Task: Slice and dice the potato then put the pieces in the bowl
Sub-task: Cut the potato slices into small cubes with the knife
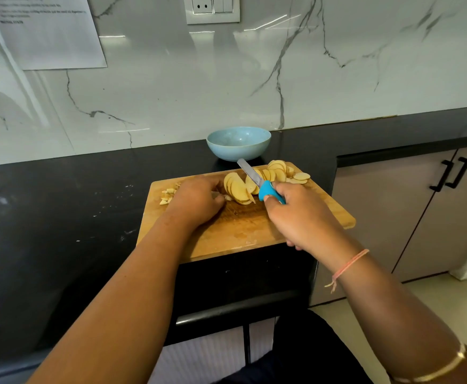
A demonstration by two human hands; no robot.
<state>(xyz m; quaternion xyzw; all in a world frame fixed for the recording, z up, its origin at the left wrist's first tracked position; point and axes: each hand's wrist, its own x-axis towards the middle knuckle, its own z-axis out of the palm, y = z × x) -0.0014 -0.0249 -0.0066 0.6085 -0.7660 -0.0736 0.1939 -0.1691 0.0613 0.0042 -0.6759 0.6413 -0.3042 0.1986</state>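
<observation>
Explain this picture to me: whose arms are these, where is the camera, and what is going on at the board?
No machine: these are a person's bare arms, seen from a camera worn on their head. The right hand grips a blue-handled knife, blade over potato slices fanned on the wooden cutting board. The left hand rests curled beside the slices; whether it holds anything is hidden. Small diced pieces lie at the board's left end. A blue bowl stands behind the board on the black counter; no potato shows in it.
</observation>
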